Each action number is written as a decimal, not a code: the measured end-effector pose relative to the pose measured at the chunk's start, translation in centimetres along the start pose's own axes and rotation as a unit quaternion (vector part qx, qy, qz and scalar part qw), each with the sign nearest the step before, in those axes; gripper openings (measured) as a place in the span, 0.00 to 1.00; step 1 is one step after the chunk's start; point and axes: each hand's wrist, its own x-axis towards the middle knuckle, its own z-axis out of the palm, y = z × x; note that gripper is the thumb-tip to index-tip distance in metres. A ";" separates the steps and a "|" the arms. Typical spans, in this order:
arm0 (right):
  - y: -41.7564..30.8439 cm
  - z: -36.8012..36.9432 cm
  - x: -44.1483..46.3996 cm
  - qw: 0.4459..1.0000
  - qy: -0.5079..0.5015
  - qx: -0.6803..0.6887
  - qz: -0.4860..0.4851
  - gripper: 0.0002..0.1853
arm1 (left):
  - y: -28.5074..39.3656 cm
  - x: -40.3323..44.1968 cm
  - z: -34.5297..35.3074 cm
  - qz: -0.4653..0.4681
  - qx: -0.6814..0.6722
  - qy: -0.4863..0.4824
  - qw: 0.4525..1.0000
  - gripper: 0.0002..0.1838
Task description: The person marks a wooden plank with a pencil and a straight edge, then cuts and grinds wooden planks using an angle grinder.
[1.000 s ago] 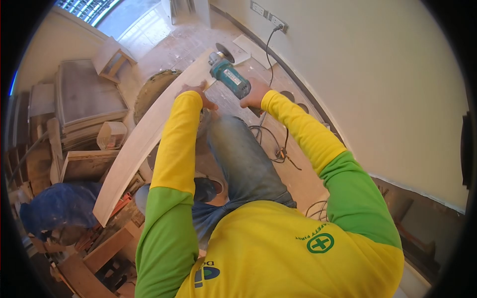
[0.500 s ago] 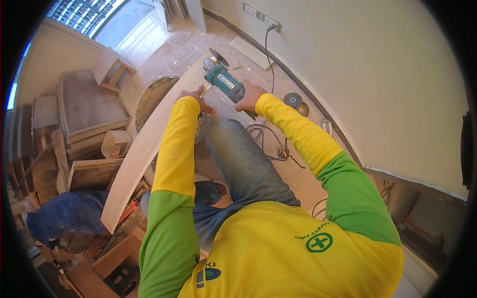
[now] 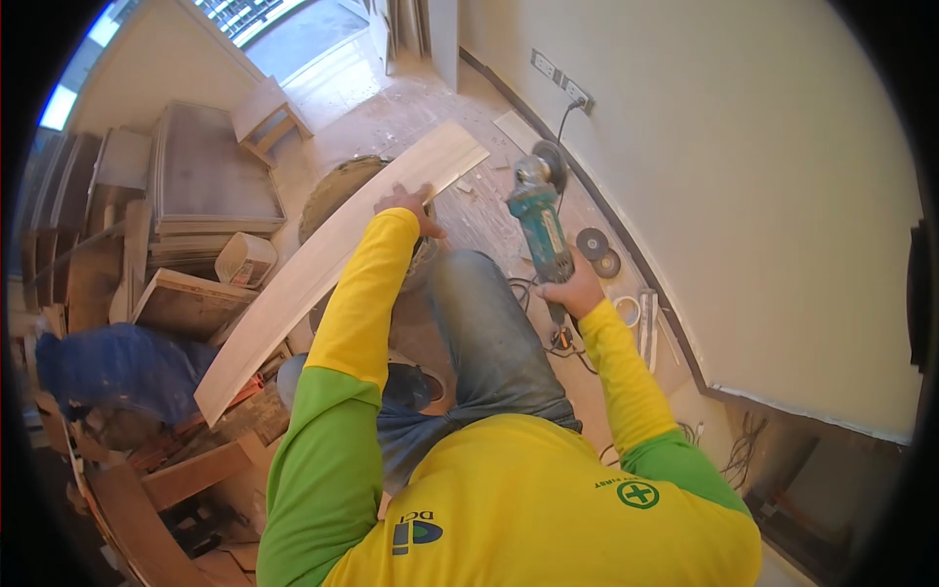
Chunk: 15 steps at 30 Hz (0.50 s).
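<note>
Your right hand (image 3: 577, 289) is grasping the grinder (image 3: 539, 227), its disc (image 3: 558, 168) standing ahead, near the wall (image 3: 704, 196). Your left hand (image 3: 409, 207) is resting on the plank (image 3: 318, 266) by its edge; whether it is gripping, I cannot tell. You're wanting firm bracing there, the disc clearing the wall. Floor (image 3: 479, 225) is showing between your hands; spare discs (image 3: 592, 243) are lying just beyond your right.

Here's the left arm (image 3: 344, 367) stretched well forward, the left hand (image 3: 406, 207) palm down with fingers spread and thumb out toward the middle, while over on the other side the right arm (image 3: 634, 377) slants forward and inward, the right hand (image 3: 575, 288) curled in a grip.
</note>
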 end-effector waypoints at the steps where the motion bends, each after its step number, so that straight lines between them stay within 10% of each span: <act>1: -1.3 -0.5 -1.2 1.000 0.010 0.017 0.008 0.44 | -0.1 -0.4 -0.3 -0.003 -0.004 0.006 1.000 0.63; 15: -4.4 -1.4 -5.7 0.997 0.066 0.032 -0.039 0.41 | -5.1 -1.9 -3.3 0.029 -0.071 0.052 0.996 0.68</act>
